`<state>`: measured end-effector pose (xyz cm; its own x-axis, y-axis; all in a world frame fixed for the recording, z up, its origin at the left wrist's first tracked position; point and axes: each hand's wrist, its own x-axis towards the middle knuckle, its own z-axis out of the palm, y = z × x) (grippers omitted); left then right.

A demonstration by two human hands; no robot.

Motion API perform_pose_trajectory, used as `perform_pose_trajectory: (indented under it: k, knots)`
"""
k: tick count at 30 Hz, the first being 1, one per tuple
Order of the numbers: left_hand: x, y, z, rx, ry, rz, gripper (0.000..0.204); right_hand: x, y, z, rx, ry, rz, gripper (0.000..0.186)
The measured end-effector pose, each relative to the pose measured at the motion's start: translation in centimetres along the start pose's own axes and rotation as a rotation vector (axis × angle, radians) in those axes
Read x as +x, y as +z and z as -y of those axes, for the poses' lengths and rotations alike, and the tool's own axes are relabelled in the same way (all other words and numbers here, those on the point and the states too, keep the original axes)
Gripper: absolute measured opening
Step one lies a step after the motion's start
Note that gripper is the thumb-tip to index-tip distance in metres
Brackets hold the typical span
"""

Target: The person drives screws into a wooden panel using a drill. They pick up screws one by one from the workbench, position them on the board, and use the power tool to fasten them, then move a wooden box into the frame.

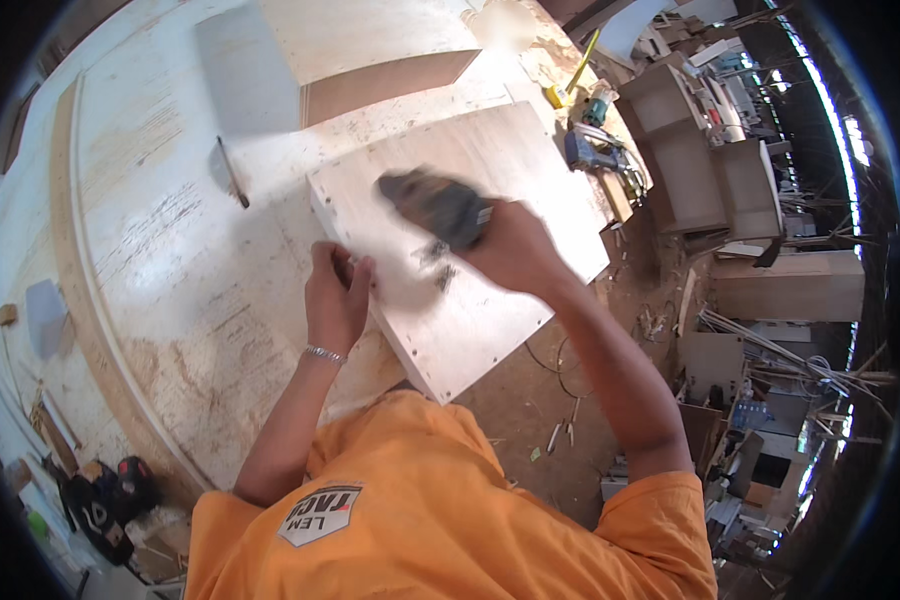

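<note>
My right hand (pixel 515 250) is wrapped round a dark cordless drill (pixel 438 208), smeared by motion, above a pale wooden box (pixel 510 320). The drill's nose points to the left and stays apart from the wood. At the box's left edge, my left hand (pixel 336 302) has thumb and fingers drawn together; whatever lies between them is too small to make out. A small pile of dark screws (pixel 442 272) rests on the box's top panel, just below the drill. Screw heads dot the panel's edges.
Beyond the box stands another wooden box (pixel 390 85) on the white worktable (pixel 170 300). A thin pencil-like tool (pixel 232 172) lies to the left. A yellow tape measure (pixel 560 96) and a blue power tool (pixel 590 150) sit at the far right. Cabinet carcasses (pixel 675 180) stand beyond.
</note>
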<state>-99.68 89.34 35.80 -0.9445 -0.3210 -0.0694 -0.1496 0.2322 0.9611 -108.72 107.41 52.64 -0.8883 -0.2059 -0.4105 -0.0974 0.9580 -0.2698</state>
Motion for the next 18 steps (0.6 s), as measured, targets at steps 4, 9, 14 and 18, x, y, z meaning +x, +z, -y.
perform_pose_trajectory:
  k: [4, 9, 14, 18]
  knots:
    - [-0.6, 2.3, -3.8, 0.148, 0.28, 0.078, 0.031, -0.5, -0.6, -10.2, -0.004, -0.049, -0.314, 0.046]
    - [0.2, 6.4, -5.5, 0.537, 0.427, 0.221, 0.043, 0.3, 0.6, -17.3, 0.016, -0.036, -0.26, 0.048]
    - [1.0, 7.9, -6.5, 0.428, 0.136, 0.345, 0.034, 0.0, 3.2, -21.9, -0.064, -0.232, -0.319, 0.073]
    - [-1.5, 8.4, -7.2, 0.056, -0.043, 0.308, 0.025, -1.6, 1.6, -22.4, 0.053, -0.444, -0.309, 0.064]
